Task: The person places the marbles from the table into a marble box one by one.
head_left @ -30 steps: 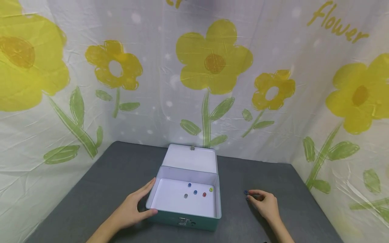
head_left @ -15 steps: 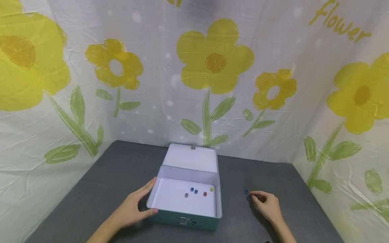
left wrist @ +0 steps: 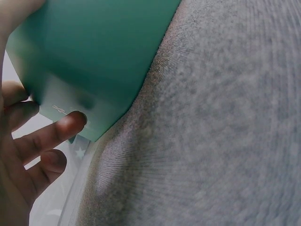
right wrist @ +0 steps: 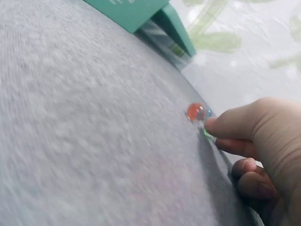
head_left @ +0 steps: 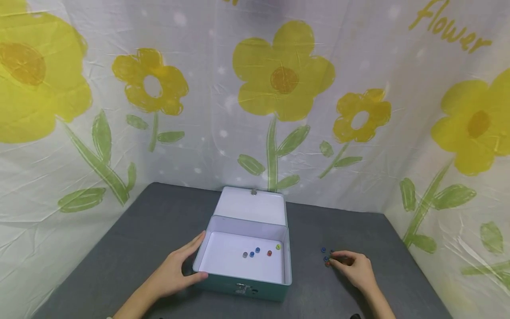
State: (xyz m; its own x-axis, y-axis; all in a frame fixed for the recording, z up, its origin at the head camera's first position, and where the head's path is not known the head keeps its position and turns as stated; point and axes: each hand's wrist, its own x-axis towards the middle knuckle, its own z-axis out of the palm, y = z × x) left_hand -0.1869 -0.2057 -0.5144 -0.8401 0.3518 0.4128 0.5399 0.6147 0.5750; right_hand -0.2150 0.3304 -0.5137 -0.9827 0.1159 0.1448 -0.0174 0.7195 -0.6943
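A green metal box (head_left: 247,287) with a white inside stands in the middle of the table. My left hand (head_left: 175,268) holds its left end in the head view, thumb at the front corner, fingertips at the side. The left wrist view shows the fingers (left wrist: 51,134) partly bent beside the box wall. My right hand (head_left: 354,268) is low over the table, right of the box. In the right wrist view thumb and index finger pinch a small green glass marble (right wrist: 206,133), largely hidden. Close by lie a red marble (right wrist: 194,112) and several blue marbles (head_left: 323,250).
The box lid (head_left: 252,206) lies tilted back behind the box. Inside are a grey marble (head_left: 245,254), a blue marble (head_left: 252,254), another blue one, a red marble (head_left: 269,253) and a yellow-green marble (head_left: 278,247). A flower-printed curtain (head_left: 207,110) surrounds the dark table (head_left: 171,212).
A blue marble in the box has rolled toward the front, nearer the grey one. My right hand has shifted slightly right, uncovering more marbles. The left hand keeps its place on the box.
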